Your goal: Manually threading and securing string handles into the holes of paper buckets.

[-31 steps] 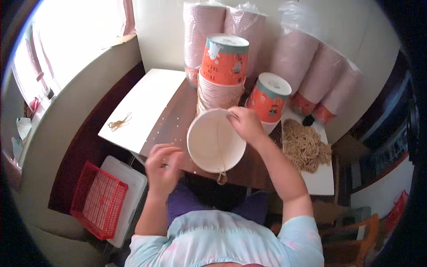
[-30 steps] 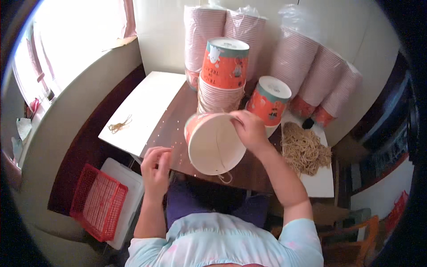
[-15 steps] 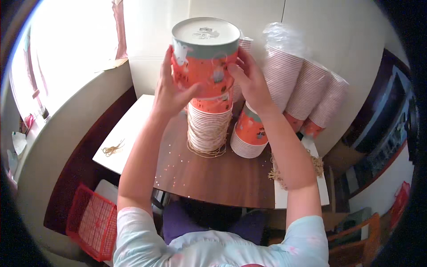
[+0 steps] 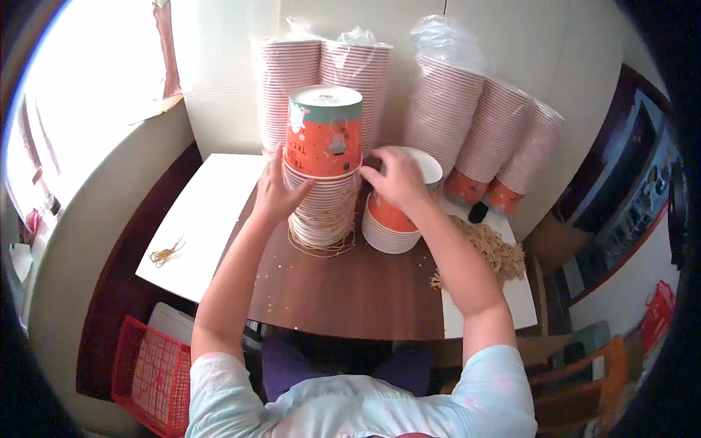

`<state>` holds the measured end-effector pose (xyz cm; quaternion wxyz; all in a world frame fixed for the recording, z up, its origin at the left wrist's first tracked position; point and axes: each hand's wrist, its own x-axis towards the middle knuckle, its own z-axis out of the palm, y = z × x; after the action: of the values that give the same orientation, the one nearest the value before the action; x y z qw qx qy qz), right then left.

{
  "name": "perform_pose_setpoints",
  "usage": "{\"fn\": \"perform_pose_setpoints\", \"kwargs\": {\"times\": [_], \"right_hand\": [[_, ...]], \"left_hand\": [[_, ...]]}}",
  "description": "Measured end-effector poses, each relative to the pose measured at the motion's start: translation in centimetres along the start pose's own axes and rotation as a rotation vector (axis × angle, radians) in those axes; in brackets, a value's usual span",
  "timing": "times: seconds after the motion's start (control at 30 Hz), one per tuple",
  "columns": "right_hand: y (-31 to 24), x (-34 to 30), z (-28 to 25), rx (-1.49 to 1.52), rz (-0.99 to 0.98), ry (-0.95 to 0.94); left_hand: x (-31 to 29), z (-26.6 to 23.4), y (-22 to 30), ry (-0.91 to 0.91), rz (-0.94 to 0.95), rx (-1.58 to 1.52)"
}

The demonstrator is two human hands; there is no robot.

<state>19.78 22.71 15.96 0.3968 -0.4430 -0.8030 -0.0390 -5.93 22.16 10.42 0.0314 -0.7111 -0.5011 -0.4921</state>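
An upside-down orange and teal paper bucket [image 4: 325, 139] sits on top of a stack of nested paper buckets [image 4: 321, 208] on the brown table. Thin tan bands that look like rubber bands [image 4: 320, 243] loop loosely around the lower rims of that stack. My left hand [image 4: 276, 191] is curved against the left side of the top bucket's rim, thumb in front. At the rim's right side, my right hand [image 4: 398, 177] has its thumb and fingers bent around the edge, its fingertips partly hidden. A shorter upside-down bucket stack [image 4: 391, 226] stands just right, partly behind my right hand.
Tall plastic-wrapped stacks of buckets [image 4: 447, 109] lean along the back wall, two more [image 4: 290, 87] behind the middle stack. Tan bands lie in a pile [image 4: 488, 252] on the right white board and in a small heap [image 4: 168, 251] on the left. A red basket [image 4: 153, 372] is low left.
Both hands have brought the top bucket down from near my view onto the stack. My hands now rest lower, at its rim, and the wrapped stacks behind have come into sight.
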Motion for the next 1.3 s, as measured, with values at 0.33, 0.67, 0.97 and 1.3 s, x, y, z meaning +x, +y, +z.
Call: {"fn": "perform_pose_setpoints", "kwargs": {"times": [0.33, 0.67, 0.97, 1.3], "right_hand": [[5.4, -2.3, -3.8, -0.187, 0.026, -0.022], [-0.2, 1.8, -11.1, -0.092, -0.052, 0.352], [0.7, -15.4, -9.3, 1.397, 0.657, 0.781], [-3.5, -29.1, 2.2, 1.925, 1.329, 0.371]], "left_hand": [[-9.1, 9.9, 9.8, -0.153, -0.169, -0.343], [-6.3, 17.0, 10.4, -0.244, -0.315, -0.164], [-10.8, 5.0, 13.3, 0.121, 0.257, -0.531], [-15.4, -3.8, 14.6, -0.167, 0.423, -0.121]]}}
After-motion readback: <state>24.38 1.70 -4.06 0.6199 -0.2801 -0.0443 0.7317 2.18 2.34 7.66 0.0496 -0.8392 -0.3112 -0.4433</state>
